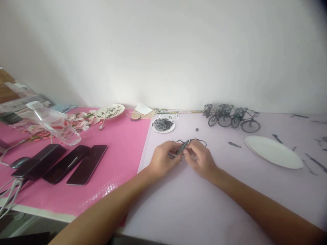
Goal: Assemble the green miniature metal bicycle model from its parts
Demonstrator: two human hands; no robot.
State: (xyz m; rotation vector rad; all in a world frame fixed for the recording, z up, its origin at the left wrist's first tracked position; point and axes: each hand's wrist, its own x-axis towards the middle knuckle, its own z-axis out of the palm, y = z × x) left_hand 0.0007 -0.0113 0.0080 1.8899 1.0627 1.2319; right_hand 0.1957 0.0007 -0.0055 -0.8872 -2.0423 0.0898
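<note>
Over the pale right half of the table, my two hands meet with fingertips pinched together. A small dark green, narrow plastic part (182, 147) sits between them. My left hand (165, 159) grips its lower end, while my right hand (201, 158) pinches close to its upper end. Just behind the fingers lies a black miniature bicycle piece (203, 142) with a thin wheel rim, mostly hidden by the hands. Beyond them, a small white plate (164, 130) holds a heap of dark toy wheels and parts (162, 124).
Several assembled miniature bicycles (230, 116) stand by the wall. A white oval plate (274, 152) lies at right among loose dark parts (234, 144). On the pink mat (120, 146) are phones (87, 165), a tilted water bottle (55, 124), petals and a dish of pebbles (109, 111).
</note>
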